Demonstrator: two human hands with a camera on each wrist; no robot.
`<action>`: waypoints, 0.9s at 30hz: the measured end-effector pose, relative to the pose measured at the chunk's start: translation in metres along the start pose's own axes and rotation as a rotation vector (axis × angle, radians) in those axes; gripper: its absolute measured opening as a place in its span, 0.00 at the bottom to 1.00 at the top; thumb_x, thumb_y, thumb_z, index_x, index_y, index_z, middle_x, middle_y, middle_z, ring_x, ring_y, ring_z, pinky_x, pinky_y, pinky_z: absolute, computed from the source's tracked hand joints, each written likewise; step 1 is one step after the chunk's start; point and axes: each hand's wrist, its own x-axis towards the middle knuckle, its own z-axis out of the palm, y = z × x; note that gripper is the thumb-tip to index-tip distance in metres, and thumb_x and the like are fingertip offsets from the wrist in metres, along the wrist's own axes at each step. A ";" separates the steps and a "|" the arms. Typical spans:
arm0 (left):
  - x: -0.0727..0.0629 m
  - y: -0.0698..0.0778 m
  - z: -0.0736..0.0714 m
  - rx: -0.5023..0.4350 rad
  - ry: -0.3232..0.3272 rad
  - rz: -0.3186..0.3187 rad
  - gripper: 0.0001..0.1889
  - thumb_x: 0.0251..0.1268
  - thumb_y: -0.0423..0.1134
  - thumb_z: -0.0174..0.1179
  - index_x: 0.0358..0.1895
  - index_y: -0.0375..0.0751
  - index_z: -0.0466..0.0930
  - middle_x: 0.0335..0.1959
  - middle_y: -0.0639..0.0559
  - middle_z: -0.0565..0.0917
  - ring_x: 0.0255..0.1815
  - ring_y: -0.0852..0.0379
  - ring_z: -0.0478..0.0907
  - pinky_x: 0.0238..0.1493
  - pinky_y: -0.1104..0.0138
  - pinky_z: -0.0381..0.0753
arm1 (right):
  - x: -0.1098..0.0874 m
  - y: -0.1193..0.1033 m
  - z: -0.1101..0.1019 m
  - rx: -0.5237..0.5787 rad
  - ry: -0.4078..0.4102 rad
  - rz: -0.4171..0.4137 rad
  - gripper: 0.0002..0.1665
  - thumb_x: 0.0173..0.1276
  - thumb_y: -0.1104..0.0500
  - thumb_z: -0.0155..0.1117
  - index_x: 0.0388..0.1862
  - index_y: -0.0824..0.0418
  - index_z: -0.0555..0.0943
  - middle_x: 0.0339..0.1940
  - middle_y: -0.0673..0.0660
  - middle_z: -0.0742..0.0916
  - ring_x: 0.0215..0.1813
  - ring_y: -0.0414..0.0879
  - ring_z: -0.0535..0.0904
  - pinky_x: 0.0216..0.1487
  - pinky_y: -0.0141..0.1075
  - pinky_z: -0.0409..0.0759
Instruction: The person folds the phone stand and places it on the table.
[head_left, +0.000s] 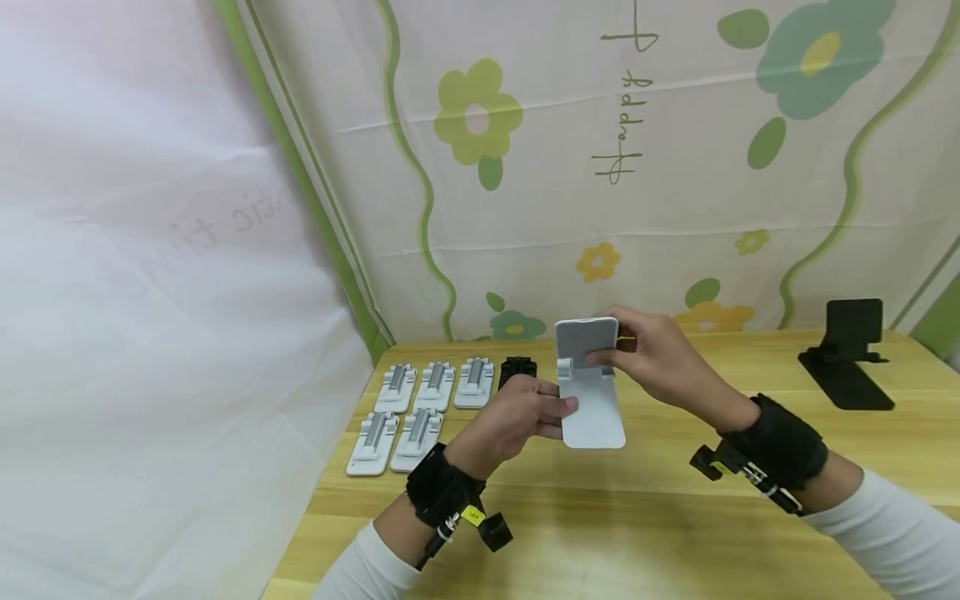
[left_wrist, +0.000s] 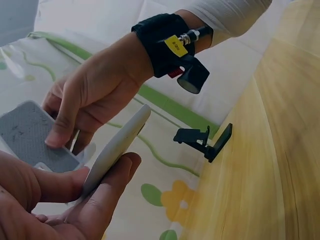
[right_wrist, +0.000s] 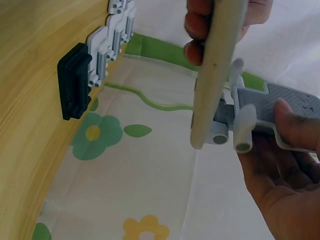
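Note:
A white folding phone stand with a grey pad on its upper plate is held above the table between both hands. My left hand grips the white base by its left edge, thumb on the face and fingers behind. With the thumb on the grey pad and fingers behind, my right hand pinches the upper plate. The plate is swung up at an angle to the base. Two hinge arms stick out at the joint, seen in the right wrist view.
Several folded white phone stands lie in two rows at the table's left. A folded black stand sits beside them, partly behind my left hand. An unfolded black stand stands at the right. A flowered curtain hangs behind the wooden table.

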 end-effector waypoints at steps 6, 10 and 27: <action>0.001 -0.003 0.004 0.003 0.007 -0.003 0.13 0.73 0.32 0.61 0.51 0.24 0.85 0.46 0.31 0.89 0.48 0.42 0.89 0.46 0.59 0.90 | -0.004 0.009 0.004 -0.050 0.051 -0.009 0.17 0.63 0.69 0.74 0.51 0.62 0.84 0.45 0.61 0.91 0.45 0.54 0.91 0.44 0.42 0.90; 0.003 -0.007 0.004 -0.004 0.014 -0.009 0.13 0.73 0.32 0.61 0.51 0.24 0.85 0.46 0.31 0.89 0.48 0.41 0.89 0.46 0.59 0.90 | -0.005 0.014 0.005 -0.062 0.034 0.001 0.18 0.62 0.69 0.75 0.52 0.62 0.84 0.45 0.61 0.91 0.43 0.54 0.91 0.42 0.40 0.90; 0.009 -0.011 -0.004 0.012 0.044 -0.008 0.13 0.74 0.32 0.61 0.52 0.25 0.85 0.48 0.33 0.89 0.47 0.43 0.90 0.45 0.61 0.90 | 0.021 -0.023 -0.016 -0.388 0.045 -0.309 0.14 0.55 0.73 0.78 0.39 0.60 0.89 0.37 0.51 0.87 0.40 0.41 0.83 0.39 0.35 0.85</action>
